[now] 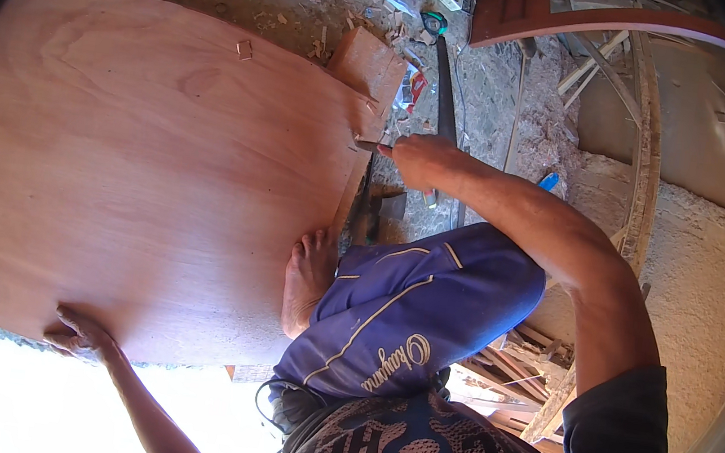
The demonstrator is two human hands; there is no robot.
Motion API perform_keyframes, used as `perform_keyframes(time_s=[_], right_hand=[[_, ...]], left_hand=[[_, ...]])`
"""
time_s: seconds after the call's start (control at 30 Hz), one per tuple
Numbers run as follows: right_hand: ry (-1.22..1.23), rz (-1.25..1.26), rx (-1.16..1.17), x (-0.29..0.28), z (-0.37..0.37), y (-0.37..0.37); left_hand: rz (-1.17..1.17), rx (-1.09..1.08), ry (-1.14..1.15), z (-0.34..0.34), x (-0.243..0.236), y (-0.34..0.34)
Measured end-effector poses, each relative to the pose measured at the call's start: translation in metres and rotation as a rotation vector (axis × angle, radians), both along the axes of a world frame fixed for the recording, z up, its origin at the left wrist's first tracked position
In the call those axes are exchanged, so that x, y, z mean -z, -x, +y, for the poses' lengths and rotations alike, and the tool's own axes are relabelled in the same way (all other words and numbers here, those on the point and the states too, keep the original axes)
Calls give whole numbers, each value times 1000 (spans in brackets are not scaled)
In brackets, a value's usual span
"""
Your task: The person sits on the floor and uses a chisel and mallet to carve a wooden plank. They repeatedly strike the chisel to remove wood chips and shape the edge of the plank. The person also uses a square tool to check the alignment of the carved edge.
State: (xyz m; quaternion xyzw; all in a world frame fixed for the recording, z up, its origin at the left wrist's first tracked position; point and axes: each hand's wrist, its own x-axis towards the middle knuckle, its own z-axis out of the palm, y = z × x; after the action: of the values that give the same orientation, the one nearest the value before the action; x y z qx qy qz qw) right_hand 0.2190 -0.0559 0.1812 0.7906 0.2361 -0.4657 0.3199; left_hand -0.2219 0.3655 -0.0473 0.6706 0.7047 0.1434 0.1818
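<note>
A broad reddish-brown plywood sheet (pixel 144 163) takes up the left and middle of the view. My right hand (pixel 422 161) is closed around a small tool with a narrow metal blade (pixel 367 146). Its tip meets the sheet's right edge; most of the handle is hidden in my fist. Down at the near left edge, my left hand (pixel 82 335) lies on the sheet with its fingers apart. My bare foot (pixel 310 274) presses on the sheet near its right edge. A small wood chip (pixel 245 50) sits on the far part.
A wooden block (pixel 368 69) juts out under the sheet's far right corner. Beyond it are a green tape measure (pixel 434 24), a long dark bar (pixel 445 92) and scattered shavings. A reddish wooden frame (pixel 585 32) stands at the far right, beside wood strips (pixel 645 153).
</note>
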Motion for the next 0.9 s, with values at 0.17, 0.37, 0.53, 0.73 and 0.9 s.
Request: perform_keyframes(time_s=[0.17,0.37,0.53,0.73,0.9], right_hand=[[17,157,164,11,-19,-7],[-92,61,612,11,-36,-7],[-147,-16,52,14,-36,-2],[-69,172,1037,8,-37,-9],[-117,43,129,12,-27,-6]], left_hand=[[63,3,-164,-2,7,-2],[13,-9,62,-9,-25,-13],[95,-32,-109,-1,7,2],[11,-32,35,-2,-2,1],[46,-9,-71,5,4,4]])
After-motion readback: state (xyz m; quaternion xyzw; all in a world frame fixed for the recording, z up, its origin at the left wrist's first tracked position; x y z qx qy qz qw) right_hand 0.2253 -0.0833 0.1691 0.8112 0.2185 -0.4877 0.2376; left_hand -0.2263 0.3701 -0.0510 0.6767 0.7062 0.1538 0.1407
